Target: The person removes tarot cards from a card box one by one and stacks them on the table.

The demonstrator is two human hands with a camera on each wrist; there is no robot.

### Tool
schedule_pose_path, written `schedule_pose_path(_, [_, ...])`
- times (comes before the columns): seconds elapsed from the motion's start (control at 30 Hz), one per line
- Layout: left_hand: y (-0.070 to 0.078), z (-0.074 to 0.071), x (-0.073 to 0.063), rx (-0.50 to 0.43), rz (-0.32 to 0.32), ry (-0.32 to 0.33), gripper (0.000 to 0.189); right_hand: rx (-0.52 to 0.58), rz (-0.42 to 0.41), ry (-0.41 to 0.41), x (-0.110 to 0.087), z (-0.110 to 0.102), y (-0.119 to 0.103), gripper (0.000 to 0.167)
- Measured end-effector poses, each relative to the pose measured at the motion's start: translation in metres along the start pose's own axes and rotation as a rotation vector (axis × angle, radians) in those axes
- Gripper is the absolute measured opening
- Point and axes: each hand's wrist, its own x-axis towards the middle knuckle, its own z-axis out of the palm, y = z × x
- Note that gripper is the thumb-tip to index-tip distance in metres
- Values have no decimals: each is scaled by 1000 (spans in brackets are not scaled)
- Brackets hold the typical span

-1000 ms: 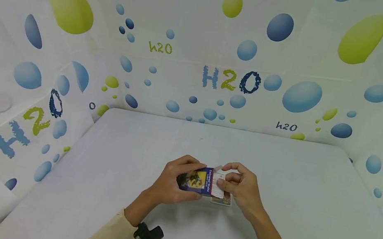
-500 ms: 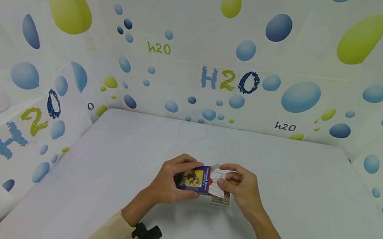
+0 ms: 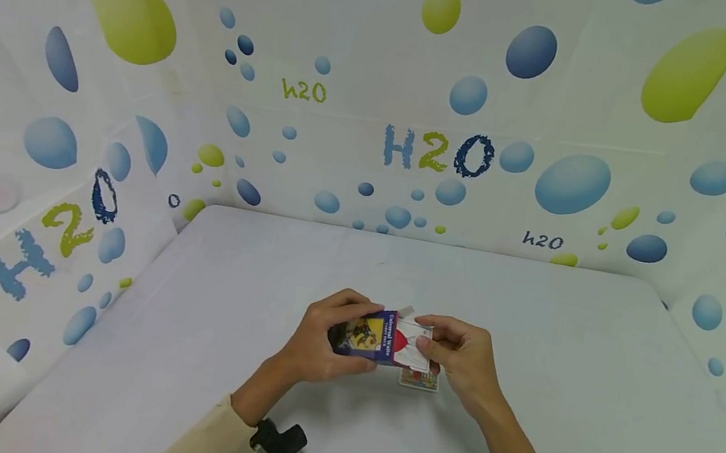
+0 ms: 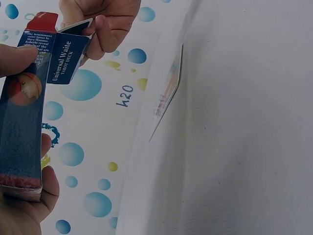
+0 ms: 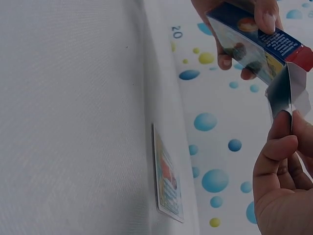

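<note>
A blue box marked as a tarot deck (image 3: 365, 338) is held above the table by my left hand (image 3: 316, 342), thumb along one edge and fingers along the other. Its lid panel (image 4: 63, 58) stands folded out from the box end. At that panel's end is a white flap with a red patch (image 3: 407, 355), whose edge my right hand (image 3: 466, 358) pinches between thumb and forefinger. A red side tab (image 5: 301, 58) sticks out beside the lid. The box's inside is hidden. Beneath the hands, a printed card (image 3: 418, 380) lies on the table, partly covered.
The white table (image 3: 256, 273) stretches around the hands. Behind it and on both sides hang white sheets (image 3: 378, 39) printed with blue and green bubbles. Black camera mounts (image 3: 279, 441) sit on both wrists.
The right hand has tilted and shifted slightly, baring more of the red patch on the flap. The left hand and box have moved a little left and away; the card has stayed put.
</note>
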Motion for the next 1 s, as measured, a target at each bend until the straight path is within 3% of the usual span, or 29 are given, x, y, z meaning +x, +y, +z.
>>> schedule_pose_path(0.83, [-3,0,0,-28,-12,46,63,3,48,46,0,-2,2,21])
schedule_pose_path(1.0, [-3,0,0,-24,-38,61,62,-1,58,66,1,-2,2,20])
